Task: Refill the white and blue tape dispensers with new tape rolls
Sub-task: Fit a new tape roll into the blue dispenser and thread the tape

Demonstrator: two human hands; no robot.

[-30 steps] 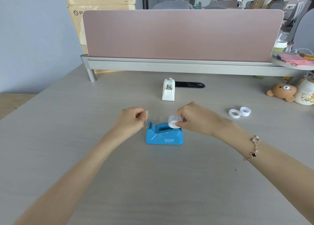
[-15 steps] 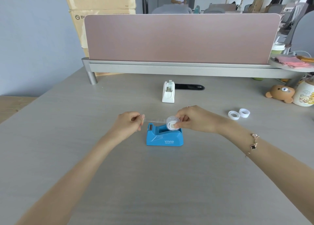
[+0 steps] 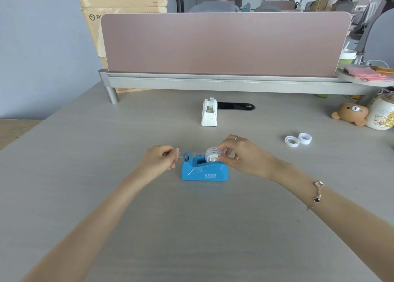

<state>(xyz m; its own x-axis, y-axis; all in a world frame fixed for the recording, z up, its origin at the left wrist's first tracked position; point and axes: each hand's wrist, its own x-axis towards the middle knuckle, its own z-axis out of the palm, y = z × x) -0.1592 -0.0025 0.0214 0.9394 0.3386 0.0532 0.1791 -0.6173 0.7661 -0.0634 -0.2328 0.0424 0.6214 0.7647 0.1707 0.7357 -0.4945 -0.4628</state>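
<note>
The blue tape dispenser [image 3: 204, 171] stands on the grey desk in front of me. My right hand [image 3: 241, 156] grips a clear tape roll [image 3: 213, 154] just above the dispenser's rear slot. My left hand [image 3: 160, 161] pinches the loose end of the tape, which stretches from the roll over the cutter at the dispenser's left end. Farther back the white tape dispenser [image 3: 209, 113] stands upright with tape in it. Two white empty cores [image 3: 298, 140] lie on the desk to the right.
A pink divider panel [image 3: 223, 45] on a grey rail closes the back of the desk. A black flat object [image 3: 235, 106] lies behind the white dispenser. A bear toy [image 3: 350, 113] and a printed jar [image 3: 382, 114] sit at the far right. Cardboard boxes [image 3: 119, 4] stand behind on the left.
My right hand has turned the roll upright and brought it down closer to the blue dispenser's slot. My left hand still holds the tape end near the cutter.
</note>
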